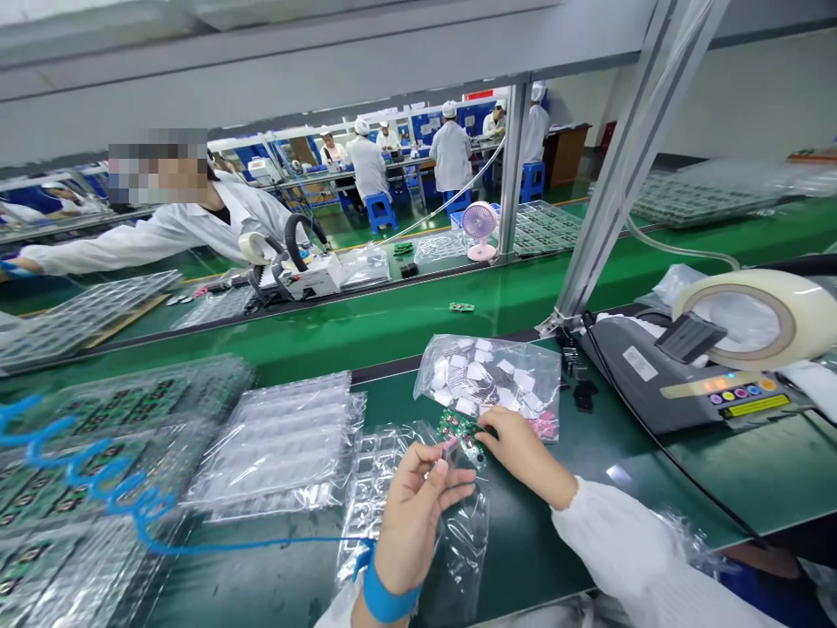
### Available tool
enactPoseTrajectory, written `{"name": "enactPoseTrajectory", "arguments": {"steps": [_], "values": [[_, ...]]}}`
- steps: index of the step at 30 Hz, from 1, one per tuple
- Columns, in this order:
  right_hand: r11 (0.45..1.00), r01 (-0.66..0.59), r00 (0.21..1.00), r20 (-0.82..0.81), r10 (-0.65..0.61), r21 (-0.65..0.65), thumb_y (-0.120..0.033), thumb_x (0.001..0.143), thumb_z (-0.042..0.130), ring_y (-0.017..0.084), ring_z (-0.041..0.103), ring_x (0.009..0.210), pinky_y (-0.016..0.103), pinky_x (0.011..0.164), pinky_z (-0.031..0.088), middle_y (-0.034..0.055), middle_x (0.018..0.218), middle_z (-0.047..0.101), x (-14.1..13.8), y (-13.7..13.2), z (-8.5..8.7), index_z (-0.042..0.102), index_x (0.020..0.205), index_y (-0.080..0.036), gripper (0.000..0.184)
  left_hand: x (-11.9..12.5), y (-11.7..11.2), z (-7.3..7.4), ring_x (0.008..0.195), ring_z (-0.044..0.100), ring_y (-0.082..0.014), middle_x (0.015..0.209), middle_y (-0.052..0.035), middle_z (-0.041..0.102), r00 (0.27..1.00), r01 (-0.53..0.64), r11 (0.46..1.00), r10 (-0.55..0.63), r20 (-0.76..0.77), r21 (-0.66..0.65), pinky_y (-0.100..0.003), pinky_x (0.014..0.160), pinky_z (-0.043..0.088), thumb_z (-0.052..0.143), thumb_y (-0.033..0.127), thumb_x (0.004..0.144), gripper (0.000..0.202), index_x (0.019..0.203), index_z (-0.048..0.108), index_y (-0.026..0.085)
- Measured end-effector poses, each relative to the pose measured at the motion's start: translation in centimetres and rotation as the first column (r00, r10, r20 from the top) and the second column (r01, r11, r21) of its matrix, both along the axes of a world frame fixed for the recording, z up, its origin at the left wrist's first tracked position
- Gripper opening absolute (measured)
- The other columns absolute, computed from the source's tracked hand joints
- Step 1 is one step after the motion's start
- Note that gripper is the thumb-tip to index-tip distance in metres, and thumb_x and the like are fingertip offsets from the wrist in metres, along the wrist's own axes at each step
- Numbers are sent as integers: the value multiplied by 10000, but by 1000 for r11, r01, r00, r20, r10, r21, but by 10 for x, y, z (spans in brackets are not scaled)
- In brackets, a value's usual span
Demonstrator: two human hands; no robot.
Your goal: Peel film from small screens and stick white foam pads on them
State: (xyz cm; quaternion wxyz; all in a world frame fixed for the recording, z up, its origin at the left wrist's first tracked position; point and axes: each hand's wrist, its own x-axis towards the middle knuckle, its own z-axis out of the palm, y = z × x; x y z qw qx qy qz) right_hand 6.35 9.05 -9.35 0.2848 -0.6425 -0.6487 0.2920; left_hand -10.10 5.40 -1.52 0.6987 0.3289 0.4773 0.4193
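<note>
- Workshop floor beyond the bench: people in white coats, blue stools [381, 212] at 11 o'clock. Clock is centred on the board in hand, 12 = far side.
- My feed shows a dark green worktop [261, 580], with a brighter green strip [385, 324] crossing behind it.
- Green circuit board [453, 426] is at clock centre, held up between the two hands.
- Right hand [513, 440]: I see thumb and index closed to a pinch at the board's right edge, other fingers tucked.
- Left hand [413, 506]: thumb and index nearly together on a small pink piece [449, 446] at the board's near-left edge; remaining fingers half curled, spread.
- Blue wrist strap [390, 597] on the left wrist, coiled cord running to 9.
- Clear bag [487, 375] of white and pink parts at 1, just beyond the board.
- Black pieces [584, 395] at 2; grey machine [644, 371] and tape roll [785, 305] farther out, between 2 and 3.
- Clear trays [281, 427] at 9, stacked board trays [124, 445] past them.
- Loose small board [461, 307] and pink fan [480, 222] at 12.
- Co-worker [196, 231] at 10, arm stretched out.
</note>
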Motion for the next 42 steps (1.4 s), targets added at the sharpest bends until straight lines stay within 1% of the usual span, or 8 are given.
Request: {"name": "enactPoseTrajectory", "arguments": {"steps": [5,8,11,13,18,25,29,42], "values": [[988,148,937,-327,-125,48,-305,861,453,98,500,496,229,447,441,-40,691,501,33,-41,35,442,1047,-207,210,12,-2,-5,755,664,-214,1020,-50,571,994,71,992,-61,-95,103,-358,666,547,710,313,678,197,729,576,177],[970,243,775,-605,-185,15,-385,859,491,68,480,406,202,356,405,-41,784,519,41,-68,63,296,1222,-281,424,23,-7,-4,802,629,-222,977,-86,592,963,222,947,-175,-206,233,-321,661,527,727,252,650,121,655,641,169],[965,261,628,-759,-171,-2,-366,824,584,72,482,391,185,352,407,-55,659,523,40,-87,80,477,1098,-277,308,35,-14,2,867,601,-234,936,-97,644,899,398,841,-277,-339,368,-315,741,490,697,183,673,13,664,691,191],[957,274,721,-679,-135,101,-327,808,611,99,537,503,196,417,449,-12,701,552,36,-94,83,583,963,-249,175,42,-18,5,896,597,-232,922,-77,671,896,419,799,-287,-340,431,-315,804,465,690,136,672,174,822,707,222],[893,256,898,-432,-79,370,-245,810,611,159,569,775,251,585,511,59,990,530,38,-103,76,613,1042,-292,236,50,-29,4,880,618,-192,974,-36,675,953,303,841,-281,-117,449,-266,774,475,687,23,647,670,1224,492,304],[857,-54,965,-193,176,512,-232,843,586,160,621,730,270,592,532,52,995,615,65,-112,87,634,1072,-329,254,53,-36,9,763,612,-166,959,-40,646,961,242,850,-277,5,468,-248,684,496,698,-31,609,775,1254,439,313],[840,-86,976,-122,178,537,-193,835,597,150,628,730,244,578,536,45,1010,622,75,-116,87,567,1186,-372,395,52,-34,10,735,600,-161,914,-26,632,964,239,863,-265,-4,446,-234,640,490,706,-48,581,805,1251,450,318],[781,-201,978,166,126,591,-103,844,539,150,571,858,241,654,516,101,957,594,62,-129,103,654,1029,-180,231,52,-32,14,761,639,-111,910,21,619,951,309,638,-219,-219,706,-173,677,540,720,167,685,843,1366,277,391]]}}
